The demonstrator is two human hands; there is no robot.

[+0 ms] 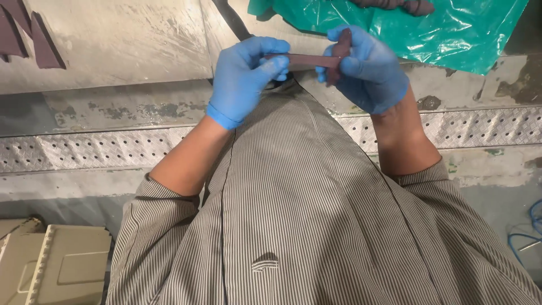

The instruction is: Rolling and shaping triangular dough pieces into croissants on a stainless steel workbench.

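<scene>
You pinch one dark reddish-brown strip [307, 60] between your left hand [244, 79] and right hand [367, 68], its long axis running left to right, level, just below the green plastic sheet [451, 34]. Both grips are pressed closed on its ends.

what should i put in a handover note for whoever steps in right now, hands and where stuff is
Left hand, in a blue glove: pinches one end of a narrow dark reddish-brown strip of material, held level in the air.
Right hand, also gloved: grips the strip's other end, which bends up and over between its fingers.
Where things are: the strip is held above the scratched metal worktop; more dark reddish-brown pieces lie at the top left; a crumpled green plastic sheet lies at the top right with another dark piece on it.
Done: one strip is picked up and held in both hands.
Left: the other pieces lie untouched.
</scene>
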